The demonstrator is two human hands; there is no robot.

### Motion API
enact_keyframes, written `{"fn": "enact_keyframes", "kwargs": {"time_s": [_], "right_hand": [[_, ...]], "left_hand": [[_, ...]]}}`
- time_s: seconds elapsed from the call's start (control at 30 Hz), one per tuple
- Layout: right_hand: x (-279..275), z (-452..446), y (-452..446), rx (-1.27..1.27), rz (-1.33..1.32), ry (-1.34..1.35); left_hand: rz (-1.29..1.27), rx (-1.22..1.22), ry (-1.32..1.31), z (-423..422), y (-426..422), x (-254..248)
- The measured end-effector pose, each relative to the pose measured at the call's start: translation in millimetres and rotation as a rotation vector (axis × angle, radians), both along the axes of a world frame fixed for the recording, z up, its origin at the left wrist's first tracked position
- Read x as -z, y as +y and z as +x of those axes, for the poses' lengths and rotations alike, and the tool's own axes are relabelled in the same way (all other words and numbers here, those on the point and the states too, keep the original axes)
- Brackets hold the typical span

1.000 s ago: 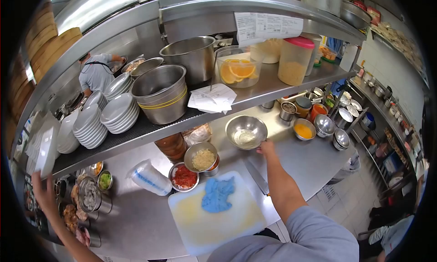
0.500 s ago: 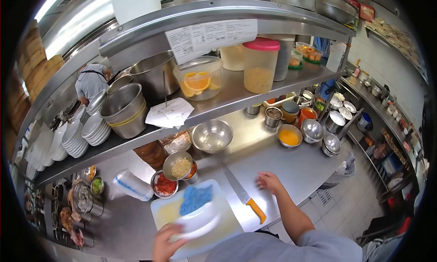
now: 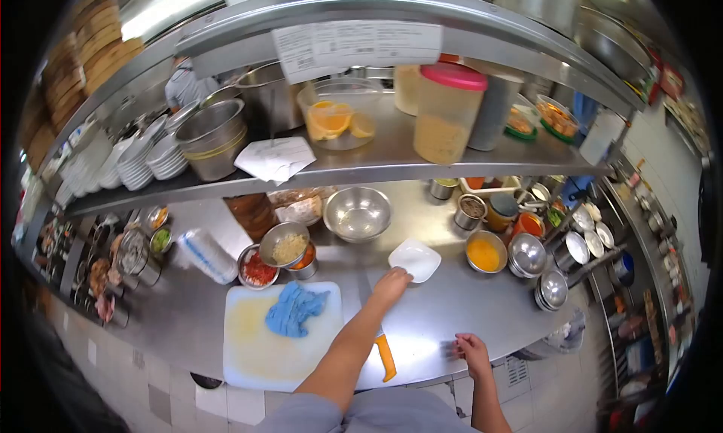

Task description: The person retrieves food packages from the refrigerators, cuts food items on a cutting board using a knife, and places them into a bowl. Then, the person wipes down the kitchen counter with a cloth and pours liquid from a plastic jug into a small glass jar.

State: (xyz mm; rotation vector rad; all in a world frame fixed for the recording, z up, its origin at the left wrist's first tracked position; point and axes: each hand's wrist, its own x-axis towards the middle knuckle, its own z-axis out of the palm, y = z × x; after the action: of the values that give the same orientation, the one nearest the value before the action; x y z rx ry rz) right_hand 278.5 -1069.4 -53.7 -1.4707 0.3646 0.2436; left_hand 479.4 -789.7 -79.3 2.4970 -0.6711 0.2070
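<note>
My left hand [image 3: 393, 284] reaches over the steel counter and grips the near edge of a small white dish [image 3: 415, 260], which is at counter level right of the steel bowl [image 3: 357, 214]. Near the counter's front edge, my right hand [image 3: 471, 352] hovers with fingers apart, and nothing shows in it. A knife with an orange handle [image 3: 385, 358] lies under and beside my left forearm. To the left, a crumpled blue cloth [image 3: 296, 309] rests on the white cutting board [image 3: 248, 348].
Bowls of red pieces [image 3: 257, 267], chopped garlic-like bits [image 3: 289, 249] and yellow liquid [image 3: 486, 252] stand on the counter. Overhead, a steel shelf [image 3: 376, 166] holds tubs, pots and stacked plates. Another person [image 3: 185, 86] is beyond it at the left.
My left hand came from the plate stacks at the far left, passed over the board, and carried the white dish right. My right hand left the steel bowl and drew back. The view shifted.
</note>
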Motion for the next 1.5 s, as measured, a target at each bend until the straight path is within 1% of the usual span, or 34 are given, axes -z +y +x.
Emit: {"fn": "enact_keyframes", "kwargs": {"time_s": [0.03, 0.07, 0.1, 0.13, 0.2, 0.23, 0.27, 0.33, 0.4, 0.47, 0.53, 0.6, 0.63, 0.7, 0.73, 0.77, 0.8, 0.83, 0.87, 0.9, 0.93, 0.97, 1.03, 1.07, 1.13, 1.2, 1.27, 1.33, 1.37, 1.4, 1.43, 1.47, 1.5], "right_hand": [[1, -5, -3, -0.04, -0.005, 0.003], [2, -9, -5, -0.013, 0.01, 0.016], [4, -13, -5, 0.008, 0.027, 0.034], [4, -17, -3, -0.048, 0.029, 0.046], [2, -16, 0, -0.018, 0.023, 0.027], [0, -12, 6, -0.064, 0.027, 0.031], [-2, -9, 11, -0.075, 0.033, 0.021], [-5, -4, 22, -0.112, 0.069, 0.007], [-7, 9, 38, -0.186, 0.072, 0.001], [-9, 24, 59, -0.273, 0.077, -0.008], [-15, 39, 88, -0.38, 0.064, -0.002], [-21, 51, 123, -0.5, 0.046, -0.019], [-23, 54, 141, -0.577, 0.027, -0.036], [-24, 59, 178, -0.693, 0.032, -0.049], [-25, 60, 198, -0.759, 0.037, -0.07], [-28, 60, 219, -0.789, 0.037, -0.068], [-31, 57, 239, -0.835, 0.022, -0.149], [-34, 55, 257, -0.875, 0.004, -0.232], [-33, 56, 274, -0.889, -0.004, -0.234], [-31, 59, 291, -0.908, -0.127, -0.377], [-30, 62, 309, -0.916, -0.248, -0.522], [-31, 67, 328, -0.914, -0.251, -0.531], [-32, 76, 363, -0.873, -0.627, -0.931], [-26, 75, 379, -0.868, -0.633, -0.928], [-13, 71, 406, -0.87, -1.014, -0.82], [-5, 64, 417, -0.826, -1.039, -0.881], [4, 70, 426, -0.78, -1.063, -0.938], [13, 77, 425, -0.817, -0.89, -0.803], [12, 66, 428, -0.813, -0.903, -0.796], [7, 56, 434, -0.742, -0.75, -0.74], [0, 47, 443, -0.673, -0.596, -0.686], [-5, 38, 455, -0.672, -0.601, -0.69], [-13, 25, 472, -0.638, -0.436, -0.688]], "left_hand": [[-0.071, -0.053, -0.017, 3, -4, -8], [-0.137, -0.113, -0.035, 6, -7, -16], [-0.171, -0.119, -0.047, 13, -9, -18], [-0.202, -0.129, -0.06, 17, -9, -16], [-0.352, -0.171, -0.058, -3, -13, -37], [-0.417, -0.141, -0.057, -15, -10, -42], [-0.482, -0.105, -0.054, -33, -8, -44], [-0.523, -0.174, 0.014, -86, 3, -47], [-0.63, -0.171, 0.214, -150, 32, -67], [-0.621, -0.312, 0.386, -209, 67, -57], [-0.682, -0.469, 0.284, -270, 104, -37], [-0.834, -0.66, 0.267, -324, 137, -26], [-0.842, -0.706, 0.255, -347, 149, -32], [-1.034, -0.981, 0.257, -388, 169, -44], [-1.041, -1.014, 0.24, -405, 176, -44], [-1.069, -1.102, 0.204, -420, 183, -41], [-1.098, -1.183, 0.17, -435, 190, -37], [-1.109, -1.198, 0.163, -451, 197, -31], [-0.992, -1.241, 0.189, -465, 203, -23], [-0.874, -1.275, 0.214, -479, 212, -12], [-0.813, -1.272, 0.217, -495, 222, 10], [-0.817, -1.267, 0.21, -509, 231, 29], [-0.561, -1.224, 0.476, -543, 249, 64], [-0.562, -1.217, 0.478, -565, 257, 87], [-0.564, -1.164, 0.612, -613, 268, 140], [-0.499, -1.261, 0.719, -669, 279, 196], [-0.927, -1.467, 0.88, -720, 285, 202], [-1.172, -1.664, 0.907, -770, 286, 213], [-1.226, -1.691, 0.941, -801, 287, 225], [-1.285, -1.718, 0.968, -822, 292, 233], [-1.293, -1.71, 0.968, -831, 300, 226], [-1.279, -1.772, 1.04, -844, 305, 216], [-1.257, -1.836, 1.112, -854, 312, 206]]}}
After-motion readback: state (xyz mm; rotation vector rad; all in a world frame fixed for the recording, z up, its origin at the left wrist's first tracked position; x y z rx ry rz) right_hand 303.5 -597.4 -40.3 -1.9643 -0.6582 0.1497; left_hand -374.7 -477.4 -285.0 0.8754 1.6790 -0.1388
